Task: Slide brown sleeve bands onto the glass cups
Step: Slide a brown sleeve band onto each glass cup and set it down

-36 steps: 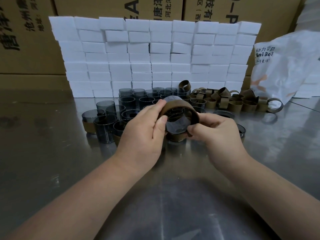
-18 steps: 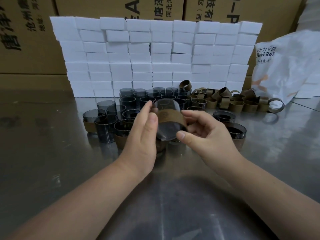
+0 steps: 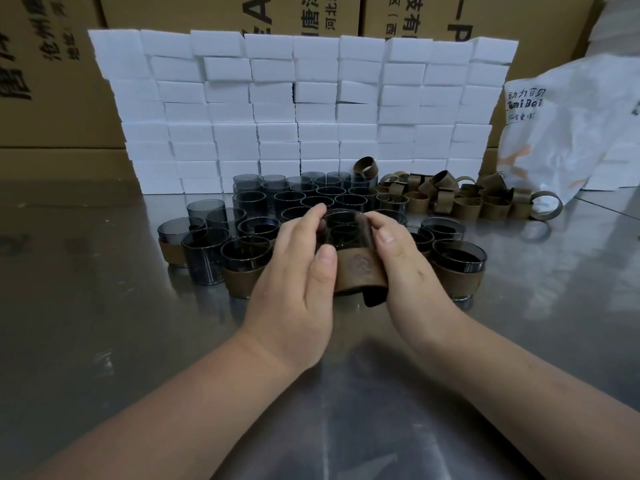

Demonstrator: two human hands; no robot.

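I hold a smoky glass cup upright just above the table, between both hands. A brown sleeve band with a round stamped mark wraps its lower part. My left hand grips the cup's left side, thumb on the band. My right hand grips the right side, fingers curled over the rim. Bare grey cups stand clustered behind. Cups wearing bands stand to the right and to the left. Loose brown bands lie piled at the back right.
A wall of stacked white foam blocks runs across the back of the steel table. Cardboard boxes stand behind it. A white plastic bag slumps at the right.
The cup has turned upright and come lower toward the table. The band has slid from the cup's upper part down to its base. Both hands have closed in on its sides.
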